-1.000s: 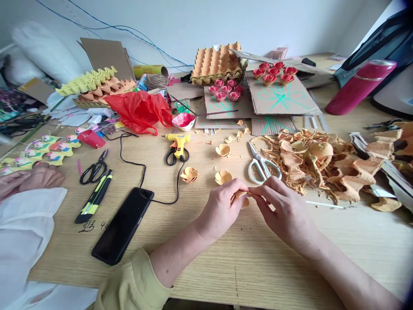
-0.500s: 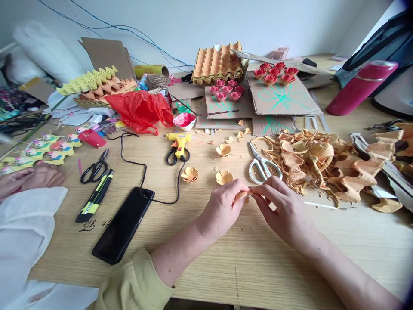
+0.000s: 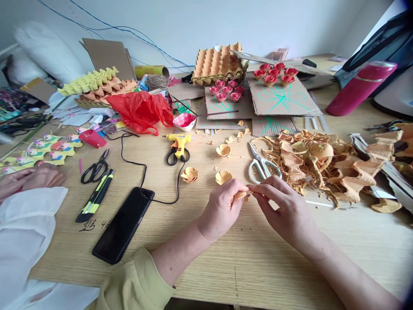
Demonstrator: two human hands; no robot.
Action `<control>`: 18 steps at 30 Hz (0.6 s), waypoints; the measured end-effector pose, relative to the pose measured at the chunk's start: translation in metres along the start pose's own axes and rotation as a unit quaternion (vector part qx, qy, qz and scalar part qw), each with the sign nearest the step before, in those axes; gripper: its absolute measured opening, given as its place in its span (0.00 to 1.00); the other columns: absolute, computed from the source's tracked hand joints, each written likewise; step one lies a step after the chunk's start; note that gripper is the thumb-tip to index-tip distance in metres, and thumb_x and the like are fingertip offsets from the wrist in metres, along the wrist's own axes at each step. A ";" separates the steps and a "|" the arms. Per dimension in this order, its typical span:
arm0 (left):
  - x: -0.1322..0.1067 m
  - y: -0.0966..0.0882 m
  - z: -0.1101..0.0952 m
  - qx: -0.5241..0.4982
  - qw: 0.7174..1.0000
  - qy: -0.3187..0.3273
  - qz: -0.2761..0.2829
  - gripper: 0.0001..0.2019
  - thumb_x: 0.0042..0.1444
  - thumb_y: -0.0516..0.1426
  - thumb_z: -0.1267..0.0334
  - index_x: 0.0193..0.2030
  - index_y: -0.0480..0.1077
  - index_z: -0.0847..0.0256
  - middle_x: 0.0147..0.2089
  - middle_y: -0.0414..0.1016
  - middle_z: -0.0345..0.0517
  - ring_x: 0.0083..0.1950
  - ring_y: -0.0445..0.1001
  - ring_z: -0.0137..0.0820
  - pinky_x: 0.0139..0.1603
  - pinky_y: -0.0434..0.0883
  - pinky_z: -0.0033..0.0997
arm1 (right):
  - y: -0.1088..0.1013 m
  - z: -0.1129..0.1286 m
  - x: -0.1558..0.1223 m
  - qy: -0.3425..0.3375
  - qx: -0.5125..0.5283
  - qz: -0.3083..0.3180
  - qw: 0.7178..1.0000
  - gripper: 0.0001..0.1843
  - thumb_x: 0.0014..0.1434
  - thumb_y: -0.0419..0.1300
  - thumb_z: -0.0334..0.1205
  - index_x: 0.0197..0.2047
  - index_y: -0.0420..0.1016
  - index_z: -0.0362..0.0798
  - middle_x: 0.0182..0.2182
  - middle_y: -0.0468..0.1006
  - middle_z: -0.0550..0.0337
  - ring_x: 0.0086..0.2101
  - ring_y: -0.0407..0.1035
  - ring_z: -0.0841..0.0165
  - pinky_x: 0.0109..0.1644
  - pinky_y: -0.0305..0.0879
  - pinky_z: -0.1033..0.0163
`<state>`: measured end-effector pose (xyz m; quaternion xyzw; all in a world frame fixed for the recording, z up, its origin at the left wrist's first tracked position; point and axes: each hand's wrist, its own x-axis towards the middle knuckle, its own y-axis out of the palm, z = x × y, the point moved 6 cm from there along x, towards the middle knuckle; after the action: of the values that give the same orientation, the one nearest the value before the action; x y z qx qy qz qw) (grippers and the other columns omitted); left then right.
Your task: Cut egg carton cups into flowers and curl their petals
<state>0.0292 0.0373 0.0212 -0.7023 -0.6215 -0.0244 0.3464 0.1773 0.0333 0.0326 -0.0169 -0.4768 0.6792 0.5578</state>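
Note:
My left hand (image 3: 226, 206) and my right hand (image 3: 280, 206) meet above the table, both with fingers pinched. Between them is a small tan egg-carton piece (image 3: 239, 195), mostly covered by my fingers. Just beyond my left hand sits a cut egg-carton flower (image 3: 223, 177). Another carton flower (image 3: 223, 150) stands farther back, and a layered one (image 3: 190, 174) lies to the left. White-handled scissors (image 3: 263, 167) rest behind my right hand, beside a heap of torn carton scraps (image 3: 300, 159).
A yellow glue gun (image 3: 178, 141) with a black cord stands near a phone (image 3: 123, 226), a utility knife (image 3: 95, 196) and black scissors (image 3: 95, 168). Red-painted flowers (image 3: 270, 80) sit on cardboard (image 3: 287, 103). A co-worker's hands (image 3: 41, 177) are at the left; a pink bottle (image 3: 361, 88) stands right.
Both hands stay pinched together on the carton piece, with only a slight shift of the fingers to the left. A little more of the piece shows now. Nothing else has visibly moved.

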 end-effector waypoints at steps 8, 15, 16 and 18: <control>-0.001 0.002 0.003 0.002 0.999 -0.033 0.013 0.06 0.59 0.57 0.75 0.37 0.67 0.59 0.29 0.71 0.35 0.28 0.66 0.23 0.31 0.65 0.22 | 0.002 -0.002 -0.001 0.004 -0.016 0.008 1.000 0.09 0.67 0.56 0.30 0.45 0.77 0.47 0.34 0.71 0.57 0.30 0.68 0.69 0.33 0.64 0.63; -0.002 0.004 0.006 -0.023 0.997 -0.067 0.019 0.07 0.58 0.57 0.75 0.36 0.67 0.59 0.29 0.71 0.35 0.28 0.66 0.23 0.29 0.63 0.22 | 0.000 0.004 -0.001 -0.018 -0.045 0.011 0.999 0.09 0.67 0.56 0.30 0.46 0.77 0.47 0.33 0.70 0.57 0.30 0.67 0.68 0.33 0.64 0.63; -0.001 0.003 0.005 -0.021 0.998 -0.063 0.010 0.06 0.58 0.57 0.75 0.37 0.67 0.59 0.30 0.72 0.36 0.28 0.67 0.23 0.30 0.64 0.22 | -0.001 0.003 0.000 -0.013 -0.038 0.008 0.999 0.09 0.67 0.57 0.30 0.46 0.77 0.47 0.33 0.69 0.57 0.30 0.67 0.68 0.33 0.64 0.63; -0.001 0.002 0.002 -0.019 0.999 -0.051 -0.005 0.06 0.59 0.56 0.74 0.38 0.68 0.59 0.32 0.75 0.38 0.31 0.70 0.24 0.33 0.66 0.23 | -0.001 0.003 0.001 -0.003 -0.025 0.000 1.000 0.09 0.67 0.57 0.30 0.47 0.77 0.45 0.33 0.69 0.57 0.30 0.67 0.68 0.34 0.65 0.62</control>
<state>0.0298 0.0380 0.0183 -0.7058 -0.6413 -0.0021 0.3010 0.1762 0.0323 0.0350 -0.0286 -0.4950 0.6676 0.5554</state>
